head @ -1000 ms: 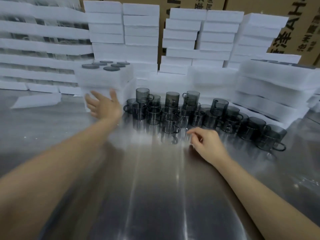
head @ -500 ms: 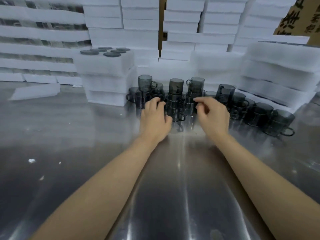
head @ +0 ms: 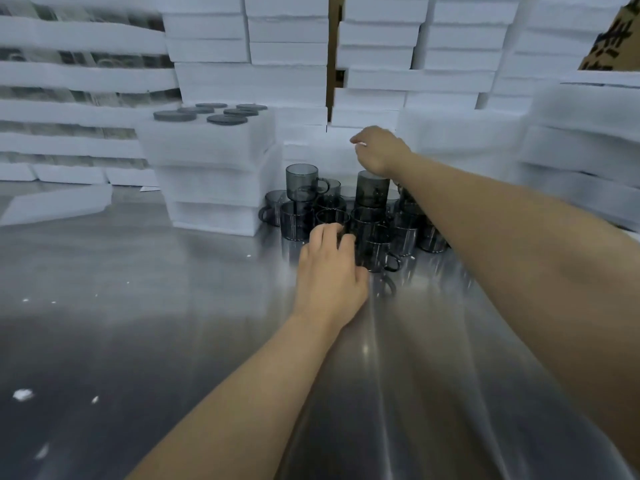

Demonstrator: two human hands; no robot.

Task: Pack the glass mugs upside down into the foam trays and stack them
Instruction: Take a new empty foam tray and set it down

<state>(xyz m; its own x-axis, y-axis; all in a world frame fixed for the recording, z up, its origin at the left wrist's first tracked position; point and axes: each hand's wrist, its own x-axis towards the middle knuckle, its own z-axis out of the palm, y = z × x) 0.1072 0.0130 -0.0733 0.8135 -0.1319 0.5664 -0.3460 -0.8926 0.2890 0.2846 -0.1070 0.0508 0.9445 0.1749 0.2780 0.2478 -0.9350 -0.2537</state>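
Observation:
Several smoky grey glass mugs stand in a tight cluster on the steel table, some stacked two high. My left hand lies over a front mug, fingers curled over its rim. My right hand reaches above and past the cluster to a low pile of white foam trays; its fingers bend down behind the hand and are hidden. To the left stands a stack of filled foam trays, with the round bases of upside-down mugs showing on top.
White foam trays are piled high along the back and at the right. A loose foam piece lies at the left. The steel table carries small foam crumbs. A cardboard box shows at the top right.
My right hand has lifted off the mugs and moved up and back to the foam pile. My left hand stays on the front of the mug cluster.

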